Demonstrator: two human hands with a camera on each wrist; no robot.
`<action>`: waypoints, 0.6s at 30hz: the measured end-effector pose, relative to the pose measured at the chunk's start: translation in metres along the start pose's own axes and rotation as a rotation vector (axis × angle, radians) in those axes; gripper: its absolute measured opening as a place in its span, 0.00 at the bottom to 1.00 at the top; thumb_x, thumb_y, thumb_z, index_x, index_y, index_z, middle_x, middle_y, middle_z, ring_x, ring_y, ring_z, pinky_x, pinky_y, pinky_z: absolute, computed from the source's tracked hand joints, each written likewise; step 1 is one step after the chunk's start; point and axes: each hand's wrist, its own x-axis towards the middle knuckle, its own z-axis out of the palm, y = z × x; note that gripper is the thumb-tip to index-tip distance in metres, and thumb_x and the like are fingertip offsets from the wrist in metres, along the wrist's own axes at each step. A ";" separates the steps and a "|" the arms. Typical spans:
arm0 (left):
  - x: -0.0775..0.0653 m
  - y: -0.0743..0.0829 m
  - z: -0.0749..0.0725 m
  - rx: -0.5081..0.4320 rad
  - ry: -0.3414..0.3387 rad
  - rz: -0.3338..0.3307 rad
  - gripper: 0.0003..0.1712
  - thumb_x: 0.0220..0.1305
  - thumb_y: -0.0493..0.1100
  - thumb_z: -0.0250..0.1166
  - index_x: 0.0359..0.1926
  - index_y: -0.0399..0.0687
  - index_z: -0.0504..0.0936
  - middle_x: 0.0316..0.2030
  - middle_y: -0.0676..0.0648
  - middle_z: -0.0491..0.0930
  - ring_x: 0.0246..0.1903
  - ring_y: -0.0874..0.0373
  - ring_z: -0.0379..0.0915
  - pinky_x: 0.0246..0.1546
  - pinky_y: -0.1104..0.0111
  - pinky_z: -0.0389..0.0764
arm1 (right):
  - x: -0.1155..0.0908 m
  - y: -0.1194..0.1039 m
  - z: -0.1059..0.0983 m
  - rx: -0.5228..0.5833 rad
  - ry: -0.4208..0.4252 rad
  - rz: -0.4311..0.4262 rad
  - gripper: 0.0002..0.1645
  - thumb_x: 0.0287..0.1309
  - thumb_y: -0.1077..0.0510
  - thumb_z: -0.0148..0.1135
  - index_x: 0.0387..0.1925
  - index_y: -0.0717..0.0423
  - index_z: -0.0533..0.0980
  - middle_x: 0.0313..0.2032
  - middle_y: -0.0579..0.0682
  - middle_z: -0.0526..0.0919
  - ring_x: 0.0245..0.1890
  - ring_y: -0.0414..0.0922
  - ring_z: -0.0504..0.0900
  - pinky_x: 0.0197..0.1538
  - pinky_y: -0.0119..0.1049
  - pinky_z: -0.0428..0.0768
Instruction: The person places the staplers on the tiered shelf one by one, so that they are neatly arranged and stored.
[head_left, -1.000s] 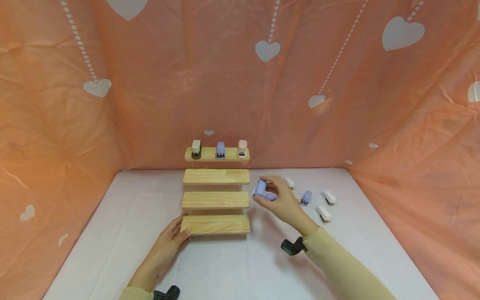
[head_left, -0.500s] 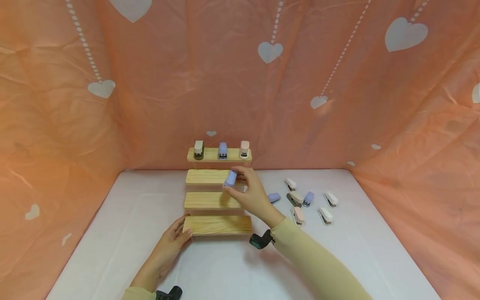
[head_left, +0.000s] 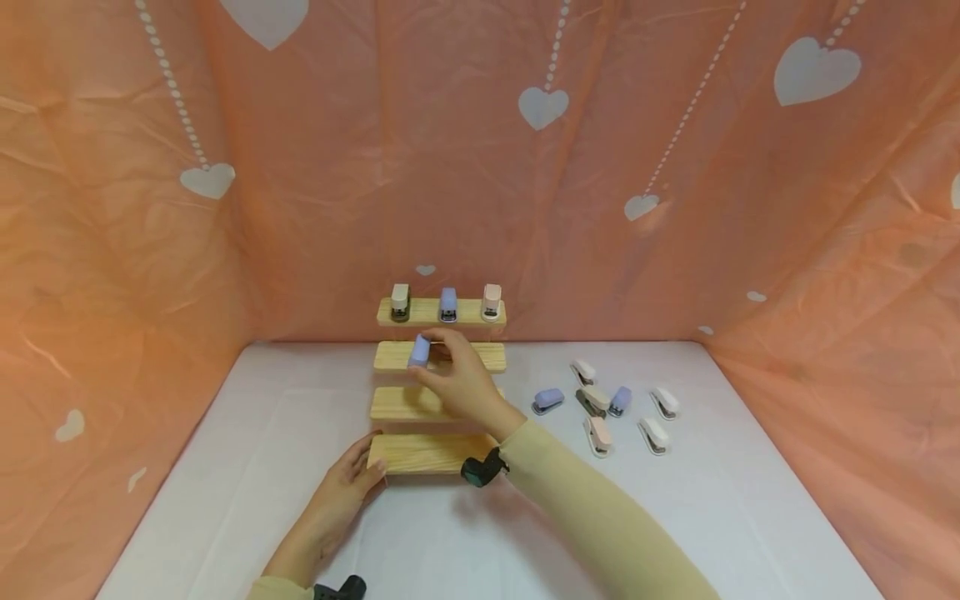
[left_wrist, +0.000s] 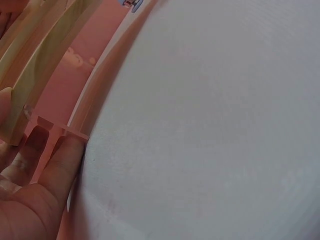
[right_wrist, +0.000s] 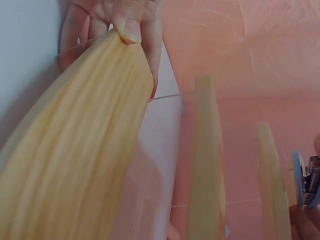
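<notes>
A four-tier rack of pale wooden boards with clear side supports stands on the table; its lowest board [head_left: 420, 454] is nearest to me. My left hand [head_left: 337, 496] grips this board's left end, thumb on top, and the fingers [left_wrist: 62, 165] lie along the clear support in the left wrist view. Between thumb and fingers, my right hand [head_left: 468, 383] pinches a purple mini stapler [head_left: 419, 351], over the left part of the second board from the top [head_left: 491, 357]. In the right wrist view, the stapler's metal underside [right_wrist: 307, 180] shows at the right edge.
On the top board [head_left: 470, 310] stand a cream and dark green stapler [head_left: 401, 302], a purple one [head_left: 448, 305] and a pink one [head_left: 491, 302]. Several more staplers lie right of the rack, among them a purple one [head_left: 548, 401] and a pink one [head_left: 598, 436]. An orange cloth [head_left: 322, 208] encloses the table.
My right hand has carried the purple stapler leftward from beside the loose staplers to above the second board's left part. The left hand has kept its grip on the lowest board.
</notes>
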 end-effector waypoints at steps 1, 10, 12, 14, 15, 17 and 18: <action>0.000 0.000 0.000 -0.002 0.000 -0.002 0.36 0.71 0.39 0.57 0.74 0.46 0.52 0.73 0.35 0.45 0.70 0.42 0.48 0.62 0.59 0.69 | 0.002 -0.001 0.002 -0.007 -0.005 0.005 0.31 0.59 0.53 0.68 0.61 0.56 0.68 0.57 0.50 0.72 0.57 0.42 0.75 0.58 0.28 0.75; -0.001 -0.001 0.000 -0.022 -0.006 0.006 0.36 0.71 0.38 0.56 0.75 0.46 0.51 0.73 0.34 0.45 0.70 0.42 0.48 0.62 0.58 0.69 | 0.017 -0.005 0.016 -0.044 -0.060 0.061 0.31 0.59 0.48 0.66 0.62 0.51 0.70 0.57 0.44 0.74 0.57 0.36 0.74 0.59 0.27 0.73; -0.001 -0.001 0.000 -0.021 -0.008 0.010 0.36 0.71 0.38 0.56 0.75 0.46 0.52 0.73 0.34 0.46 0.70 0.42 0.49 0.62 0.57 0.69 | 0.019 -0.006 0.018 -0.045 -0.067 0.069 0.31 0.59 0.48 0.66 0.62 0.50 0.70 0.57 0.44 0.74 0.57 0.36 0.74 0.59 0.26 0.73; -0.001 -0.001 -0.001 -0.021 -0.010 0.012 0.36 0.71 0.38 0.57 0.74 0.46 0.52 0.73 0.34 0.46 0.70 0.42 0.49 0.62 0.57 0.69 | 0.021 -0.006 0.020 -0.051 -0.068 0.073 0.31 0.59 0.48 0.66 0.62 0.50 0.70 0.57 0.43 0.75 0.57 0.36 0.73 0.59 0.26 0.73; -0.001 -0.001 0.000 -0.025 -0.011 0.012 0.36 0.71 0.38 0.57 0.74 0.46 0.52 0.73 0.35 0.46 0.70 0.42 0.49 0.62 0.57 0.69 | 0.022 -0.007 0.020 -0.056 -0.069 0.077 0.31 0.59 0.47 0.66 0.62 0.49 0.70 0.57 0.43 0.75 0.57 0.36 0.73 0.59 0.26 0.73; -0.001 -0.001 0.000 -0.024 -0.010 0.011 0.36 0.71 0.39 0.57 0.74 0.46 0.52 0.73 0.35 0.47 0.70 0.42 0.50 0.62 0.58 0.69 | 0.023 -0.008 0.021 -0.067 -0.071 0.082 0.31 0.60 0.47 0.66 0.62 0.49 0.70 0.57 0.43 0.75 0.58 0.36 0.73 0.60 0.27 0.73; -0.001 -0.001 0.000 -0.026 -0.009 0.010 0.36 0.71 0.38 0.57 0.74 0.46 0.52 0.73 0.35 0.47 0.70 0.42 0.50 0.62 0.58 0.69 | 0.023 -0.008 0.021 -0.071 -0.073 0.082 0.31 0.60 0.46 0.66 0.62 0.49 0.70 0.58 0.43 0.75 0.58 0.37 0.73 0.60 0.28 0.73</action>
